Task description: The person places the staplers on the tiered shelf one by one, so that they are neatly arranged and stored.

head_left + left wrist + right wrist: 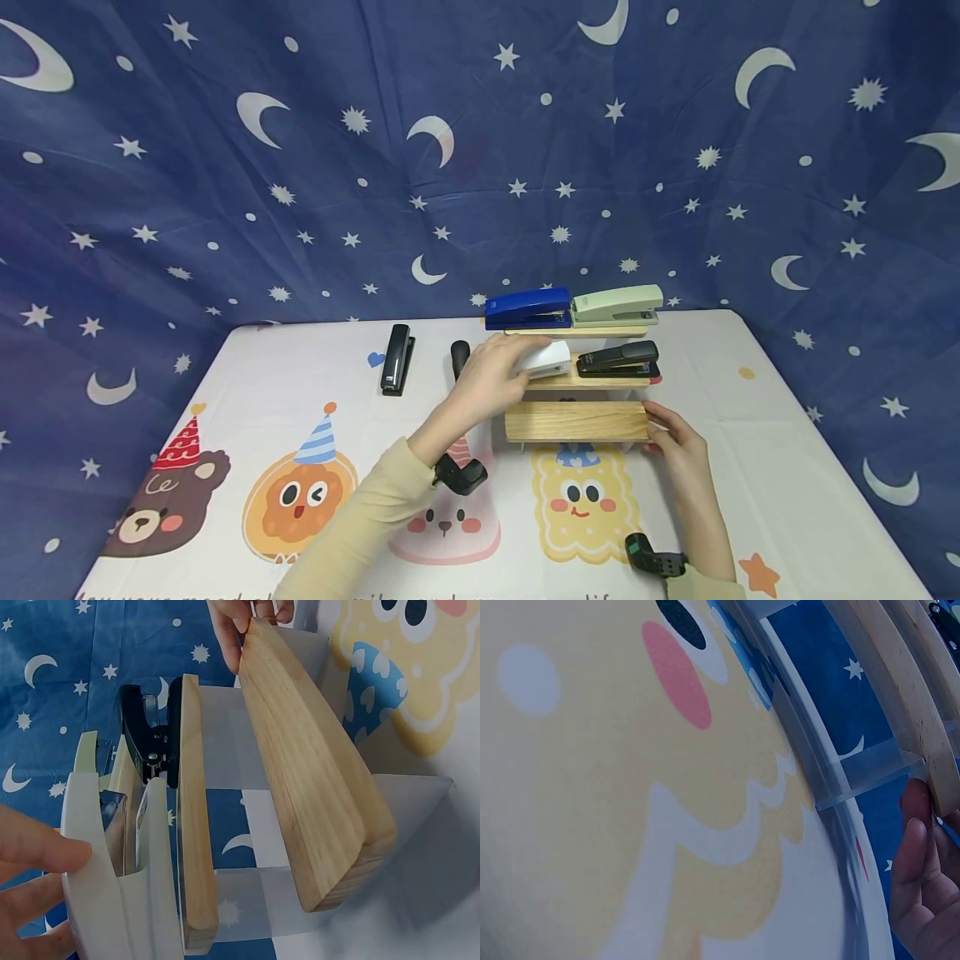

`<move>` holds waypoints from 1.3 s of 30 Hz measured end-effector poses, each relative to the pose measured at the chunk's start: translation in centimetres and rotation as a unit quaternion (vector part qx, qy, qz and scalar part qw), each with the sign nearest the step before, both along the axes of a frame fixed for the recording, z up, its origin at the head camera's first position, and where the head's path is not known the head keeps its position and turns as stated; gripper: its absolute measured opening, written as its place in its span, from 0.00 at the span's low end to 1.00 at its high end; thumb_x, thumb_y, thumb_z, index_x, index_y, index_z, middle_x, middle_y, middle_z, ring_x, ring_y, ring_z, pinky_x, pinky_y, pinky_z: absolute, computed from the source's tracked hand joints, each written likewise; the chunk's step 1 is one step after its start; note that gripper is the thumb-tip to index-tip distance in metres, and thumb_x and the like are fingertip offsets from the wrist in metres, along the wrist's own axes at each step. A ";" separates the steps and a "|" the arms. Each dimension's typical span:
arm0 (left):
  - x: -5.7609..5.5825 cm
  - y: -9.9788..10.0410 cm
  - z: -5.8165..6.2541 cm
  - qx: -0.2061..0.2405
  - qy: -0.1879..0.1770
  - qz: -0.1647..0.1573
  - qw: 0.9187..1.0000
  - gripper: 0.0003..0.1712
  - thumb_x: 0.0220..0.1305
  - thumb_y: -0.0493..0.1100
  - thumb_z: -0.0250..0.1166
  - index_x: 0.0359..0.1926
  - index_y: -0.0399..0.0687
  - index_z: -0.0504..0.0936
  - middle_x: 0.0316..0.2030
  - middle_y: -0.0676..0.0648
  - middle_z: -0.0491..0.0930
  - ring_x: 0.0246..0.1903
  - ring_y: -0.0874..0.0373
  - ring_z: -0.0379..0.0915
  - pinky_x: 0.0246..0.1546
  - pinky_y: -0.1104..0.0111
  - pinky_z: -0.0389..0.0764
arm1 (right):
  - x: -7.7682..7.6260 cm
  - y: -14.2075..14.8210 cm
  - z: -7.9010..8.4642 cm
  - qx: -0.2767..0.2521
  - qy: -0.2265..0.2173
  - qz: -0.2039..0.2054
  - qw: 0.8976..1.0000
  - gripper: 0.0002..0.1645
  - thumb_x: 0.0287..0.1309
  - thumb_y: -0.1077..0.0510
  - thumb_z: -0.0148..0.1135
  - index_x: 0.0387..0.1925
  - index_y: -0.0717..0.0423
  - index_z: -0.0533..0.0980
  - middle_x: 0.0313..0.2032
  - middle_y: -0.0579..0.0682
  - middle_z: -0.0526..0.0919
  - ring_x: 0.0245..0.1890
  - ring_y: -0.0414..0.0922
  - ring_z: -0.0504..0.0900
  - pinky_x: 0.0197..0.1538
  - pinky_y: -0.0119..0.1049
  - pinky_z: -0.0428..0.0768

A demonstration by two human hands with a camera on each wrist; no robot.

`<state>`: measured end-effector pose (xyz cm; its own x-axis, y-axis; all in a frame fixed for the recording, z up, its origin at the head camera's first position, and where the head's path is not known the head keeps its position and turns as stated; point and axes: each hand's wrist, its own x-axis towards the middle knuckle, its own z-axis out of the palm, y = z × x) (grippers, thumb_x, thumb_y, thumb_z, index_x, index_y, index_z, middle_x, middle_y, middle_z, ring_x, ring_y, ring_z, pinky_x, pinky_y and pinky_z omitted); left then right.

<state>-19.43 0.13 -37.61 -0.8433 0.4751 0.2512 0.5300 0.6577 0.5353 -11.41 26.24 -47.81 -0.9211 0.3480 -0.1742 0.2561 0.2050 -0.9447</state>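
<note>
My left hand (491, 375) grips a white stapler (546, 359) at the left of the middle step of a wooden stepped rack (576, 422). In the left wrist view the white stapler (97, 862) lies close along the middle board, and fingertips (71, 855) press its side. With my right hand (678, 437) I pinch the right end of the lowest board, seen in the right wrist view as a wooden board (904, 690). Right of the white stapler sits a black stapler (618, 360). The top step bears a blue stapler (527, 309) and a pale green stapler (617, 305).
Another black stapler (397, 360) stands on the white patterned tablecloth (337, 542) to the left. A black object (460, 357), partly hidden by my left hand, lies beside the rack. Clear supports (247, 900) hold the boards. A blue starry cloth (450, 167) hangs behind.
</note>
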 end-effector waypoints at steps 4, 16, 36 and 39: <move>-0.2 0.4 0.0 -0.012 0.002 -0.016 1.000 0.31 0.54 0.31 0.60 0.60 0.57 0.77 0.58 0.54 0.79 0.56 0.53 0.73 0.54 0.56 0.73 | 0.1 0.0 -0.1 0.006 0.009 -0.001 1.000 0.25 0.69 0.61 0.45 0.65 0.58 0.67 0.61 0.54 0.71 0.40 0.23 0.73 0.41 0.23 0.77; -0.7 1.2 0.0 -0.046 0.002 -0.024 0.999 0.29 0.60 0.31 0.58 0.61 0.57 0.76 0.60 0.53 0.78 0.62 0.53 0.70 0.57 0.54 0.72 | 0.1 0.0 -0.1 0.010 0.013 0.005 1.000 0.24 0.69 0.61 0.45 0.65 0.59 0.66 0.60 0.55 0.70 0.39 0.22 0.73 0.42 0.23 0.77; -1.0 1.5 -0.2 -0.062 0.030 -0.016 0.997 0.28 0.61 0.30 0.55 0.61 0.54 0.76 0.55 0.50 0.80 0.55 0.52 0.74 0.53 0.57 0.76 | 0.1 0.0 0.0 0.003 0.005 0.004 1.000 0.25 0.70 0.61 0.44 0.66 0.58 0.66 0.62 0.56 0.70 0.40 0.23 0.73 0.42 0.23 0.77; -1.0 1.5 -0.2 -0.060 0.029 -0.015 0.998 0.28 0.61 0.31 0.56 0.61 0.55 0.76 0.54 0.50 0.80 0.52 0.53 0.74 0.49 0.59 0.76 | 0.0 0.1 -0.1 0.000 0.002 0.003 1.000 0.25 0.70 0.61 0.44 0.66 0.57 0.66 0.62 0.55 0.70 0.40 0.23 0.73 0.42 0.22 0.76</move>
<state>-20.47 1.59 -37.85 -0.8140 0.5296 0.2387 0.5782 0.6989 0.4210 -11.36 26.30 -47.87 -0.9239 0.3424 -0.1710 0.2515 0.2063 -0.9456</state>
